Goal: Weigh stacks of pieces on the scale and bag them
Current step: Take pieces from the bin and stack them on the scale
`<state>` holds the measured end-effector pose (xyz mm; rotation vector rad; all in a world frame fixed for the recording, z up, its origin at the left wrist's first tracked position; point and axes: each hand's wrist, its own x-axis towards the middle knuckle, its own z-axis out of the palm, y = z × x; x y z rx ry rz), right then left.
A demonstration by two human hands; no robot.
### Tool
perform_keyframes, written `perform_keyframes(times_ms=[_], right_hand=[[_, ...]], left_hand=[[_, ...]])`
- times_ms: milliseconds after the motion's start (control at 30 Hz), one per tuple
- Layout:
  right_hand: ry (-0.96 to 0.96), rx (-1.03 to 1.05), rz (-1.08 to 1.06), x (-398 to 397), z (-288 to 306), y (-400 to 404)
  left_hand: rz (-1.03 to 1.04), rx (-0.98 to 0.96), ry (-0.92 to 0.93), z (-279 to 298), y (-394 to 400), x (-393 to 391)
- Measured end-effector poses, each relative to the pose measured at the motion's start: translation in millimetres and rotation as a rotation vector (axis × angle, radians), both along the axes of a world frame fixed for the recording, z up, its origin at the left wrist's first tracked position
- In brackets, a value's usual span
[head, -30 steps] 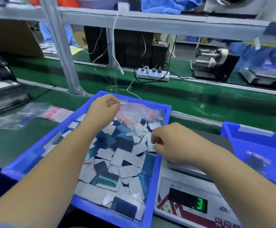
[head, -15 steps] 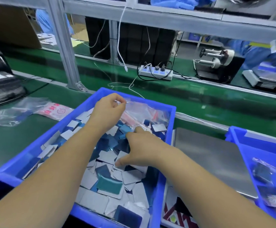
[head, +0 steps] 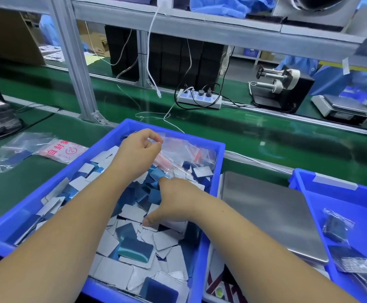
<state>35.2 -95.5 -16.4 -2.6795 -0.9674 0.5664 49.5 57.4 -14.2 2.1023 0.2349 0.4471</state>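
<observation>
A blue bin (head: 104,149) in front of me holds several loose blue and white flat pieces (head: 134,252). My left hand (head: 136,154) is over the bin's far part, pinching the top of a clear zip bag (head: 178,156) with a red strip. My right hand (head: 176,204) lies palm down in the pieces at the bin's middle, fingers spread and pressed into them; whether it grips any is hidden. The scale (head: 272,213) with its bare steel pan stands just right of the bin.
A second blue bin (head: 331,186) at the right holds filled bags (head: 337,226). Spare clear bags (head: 31,149) lie on the green mat at left. A power strip (head: 200,99), cables, a label dispenser (head: 281,84) and another scale (head: 342,108) sit behind, by a metal post (head: 75,68).
My right hand moved left from the scale's edge into the middle of the bin and onto the pieces. My left hand kept its pinch on the clear bag.
</observation>
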Motion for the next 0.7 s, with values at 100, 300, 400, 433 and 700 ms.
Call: perform_keyframes(times_ms=[100, 300, 400, 433, 700], right_hand=[[0.005, 0.004, -0.002, -1, 2, 1], [-0.007, 0.041, 0.010, -5, 11, 0], [-0.017, 0.045, 0.033, -8, 14, -2], [-0.016, 0.051, 0.040, -10, 15, -3], [0.087, 0.117, 0.051, -14, 20, -10]], left_hand=[[-0.006, 0.000, -0.001, 0, 0, 0], [-0.009, -0.006, -0.002, 1, 0, 0], [-0.011, 0.004, 0.006, 2, -1, 0], [-0.010, 0.010, 0.011, 2, -2, 0], [-0.025, -0.010, -0.006, 1, -3, 0]])
